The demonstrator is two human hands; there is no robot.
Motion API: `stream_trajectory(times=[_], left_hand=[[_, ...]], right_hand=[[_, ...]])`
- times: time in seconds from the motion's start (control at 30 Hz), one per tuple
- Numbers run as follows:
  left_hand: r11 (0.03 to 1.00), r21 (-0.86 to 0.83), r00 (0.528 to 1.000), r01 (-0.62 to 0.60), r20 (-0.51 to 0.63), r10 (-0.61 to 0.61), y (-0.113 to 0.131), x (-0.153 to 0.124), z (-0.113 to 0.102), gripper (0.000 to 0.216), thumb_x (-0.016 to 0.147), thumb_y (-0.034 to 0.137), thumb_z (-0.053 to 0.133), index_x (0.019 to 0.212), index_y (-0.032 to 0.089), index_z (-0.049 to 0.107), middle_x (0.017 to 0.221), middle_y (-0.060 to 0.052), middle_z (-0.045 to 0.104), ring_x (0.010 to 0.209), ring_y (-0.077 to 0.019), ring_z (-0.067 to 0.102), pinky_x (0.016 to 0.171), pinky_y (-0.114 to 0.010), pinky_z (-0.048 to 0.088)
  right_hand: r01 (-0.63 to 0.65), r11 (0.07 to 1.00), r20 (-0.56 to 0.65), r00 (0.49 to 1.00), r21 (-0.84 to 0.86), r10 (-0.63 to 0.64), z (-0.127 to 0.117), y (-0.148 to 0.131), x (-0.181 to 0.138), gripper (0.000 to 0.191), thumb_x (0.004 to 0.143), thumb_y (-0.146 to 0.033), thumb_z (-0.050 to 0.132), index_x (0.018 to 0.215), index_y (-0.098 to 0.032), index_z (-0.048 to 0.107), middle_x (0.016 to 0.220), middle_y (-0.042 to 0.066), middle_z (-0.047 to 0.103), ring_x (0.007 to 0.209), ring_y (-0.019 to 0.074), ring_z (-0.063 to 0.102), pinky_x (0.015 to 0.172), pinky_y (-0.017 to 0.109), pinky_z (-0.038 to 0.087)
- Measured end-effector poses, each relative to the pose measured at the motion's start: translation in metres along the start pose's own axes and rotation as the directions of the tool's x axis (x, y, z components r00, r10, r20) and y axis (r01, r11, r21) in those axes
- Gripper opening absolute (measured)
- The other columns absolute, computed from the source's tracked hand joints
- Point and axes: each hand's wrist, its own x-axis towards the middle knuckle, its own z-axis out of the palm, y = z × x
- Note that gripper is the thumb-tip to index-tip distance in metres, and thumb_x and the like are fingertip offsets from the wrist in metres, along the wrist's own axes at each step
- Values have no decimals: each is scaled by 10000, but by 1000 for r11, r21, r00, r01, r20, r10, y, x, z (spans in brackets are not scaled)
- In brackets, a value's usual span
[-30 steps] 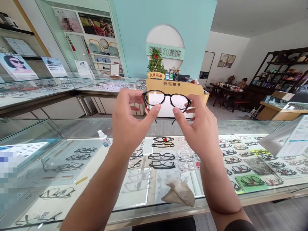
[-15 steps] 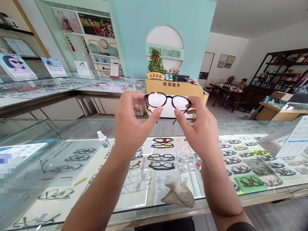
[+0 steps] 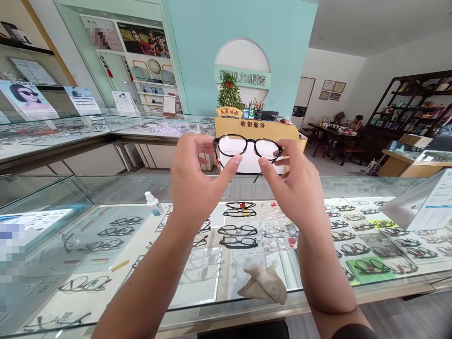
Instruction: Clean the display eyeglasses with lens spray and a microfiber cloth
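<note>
A pair of black-framed eyeglasses (image 3: 251,141) is held up in front of me, above the glass display counter. My left hand (image 3: 197,174) grips it at the left hinge, thumb near the lower rim. At the other end my right hand (image 3: 293,183) has its fingers behind the right hinge and its thumb below the lens. Both temples point down and away from the lenses, partly hidden by the hands. Small print shows on the clear lenses. A crumpled beige cloth (image 3: 264,284) lies on the counter's near edge, and a white spray bottle (image 3: 153,204) stands left of my left wrist.
Rows of eyeglasses (image 3: 238,236) lie inside the glass counter (image 3: 106,193). A white leaflet stand (image 3: 429,200) is on the counter at right. Beyond are a wooden cashier desk (image 3: 254,132) with a plant (image 3: 230,92), more display cases, and dark shelves (image 3: 413,101).
The eyeglasses are tipped slightly and both hands have shifted barely to the right with them. The view has moved a little; the grip looks the same.
</note>
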Motion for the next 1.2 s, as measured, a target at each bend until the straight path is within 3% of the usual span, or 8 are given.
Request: stream_trajectory(times=[0.17,0.3,0.47,0.67,0.83,1.07,1.2], left_hand=[[998,58,997,-37,-58,41,7,-4,1,510,838,558,898,1211,333,633,1207,-81,688,1204,-357,686,956,-547,598],[995,82,996,-55,-73,61,7,-3,0,512,843,570,889,1222,337,636,1208,-88,688,1246,-369,673,980,-582,599],[985,45,980,-164,-106,168,-17,5,4,609,836,629,882,1294,323,622,1285,-77,694,1251,-375,684,902,-596,626],[926,31,903,-377,-213,374,-38,9,16,621,842,533,923,1368,365,638,1321,-82,708,1281,-354,678,846,-544,652],[940,-79,927,-332,-210,309,-41,7,23,689,803,492,963,1395,393,626,1393,-88,671,1359,-377,636,942,-560,639],[934,-233,951,-271,-216,222,-59,9,38,665,825,517,945,1389,402,611,1394,-76,653,1293,-333,685,882,-492,654],[919,-323,967,-226,-184,173,-72,10,48,685,820,565,942,1379,388,588,1402,-83,655,1289,-327,713,878,-468,649]], right_hand=[[-39,999,78,996,29,37,2,2,2,402,1068,-525,560,1353,-244,602,1162,143,815,1064,329,780,803,430,570],[-43,998,105,994,55,37,4,4,3,423,1071,-533,553,1374,-240,589,1215,153,814,1118,345,778,833,454,580],[37,988,7,999,150,-39,15,13,8,414,1051,-464,635,1403,-264,546,1400,154,751,1307,332,723,911,469,615],[155,968,-82,987,199,-142,29,28,13,471,1055,-489,659,1460,-310,500,1441,149,715,1375,345,680,978,516,644],[182,975,-121,979,129,-167,31,29,14,509,1066,-475,642,1509,-309,452,1515,159,652,1398,362,662,1031,564,631],[288,955,-247,933,73,-263,38,26,14,485,1065,-438,651,1496,-305,471,1476,167,632,1353,349,636,1039,563,619],[289,956,-255,929,48,-268,45,23,14,467,1054,-423,657,1471,-297,488,1430,171,626,1349,365,616,1066,577,593]])
